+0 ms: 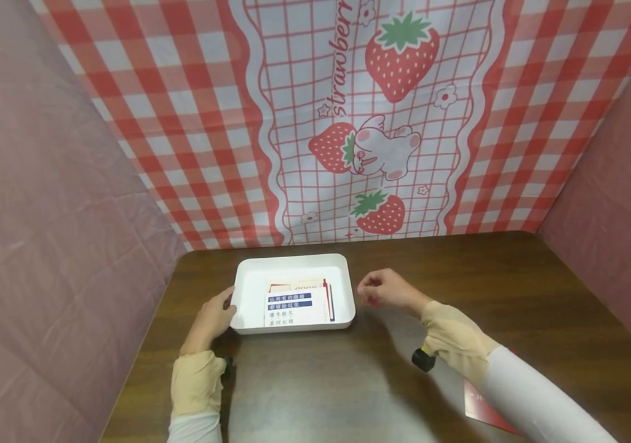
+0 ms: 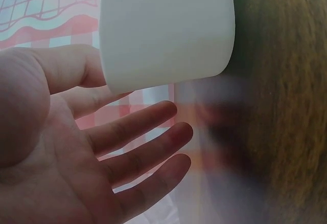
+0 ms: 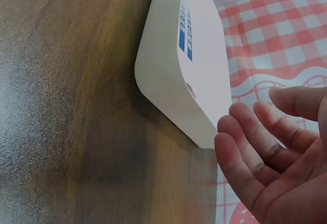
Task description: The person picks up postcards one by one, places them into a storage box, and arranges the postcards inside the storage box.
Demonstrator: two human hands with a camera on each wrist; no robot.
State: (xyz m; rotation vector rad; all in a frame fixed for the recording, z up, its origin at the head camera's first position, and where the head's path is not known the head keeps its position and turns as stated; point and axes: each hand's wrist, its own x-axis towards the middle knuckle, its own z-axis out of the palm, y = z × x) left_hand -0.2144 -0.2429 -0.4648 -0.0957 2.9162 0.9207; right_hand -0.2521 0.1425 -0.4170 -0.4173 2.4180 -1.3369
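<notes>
A white tray (image 1: 292, 266) stands on the table, with several printed cards (image 1: 296, 311) stacked inside it. The top card is white with blue bands and dark lettering. My left hand (image 1: 213, 318) pinches the tray's left edge between thumb and index finger; the other fingers (image 2: 148, 119) spread away from the wall. My right hand (image 1: 387, 288) hovers just off the tray's right side, its fingers loosely bent and nothing between them. In the right wrist view, its fingertips (image 3: 227, 150) are close to the tray's far right corner.
A red card (image 1: 484, 411) lies on the brown wooden table (image 1: 315, 381), partly under the right forearm. Behind the table hangs a red-and-white checked strawberry cloth (image 1: 404, 129). Pink fabric (image 1: 61, 246) walls both sides.
</notes>
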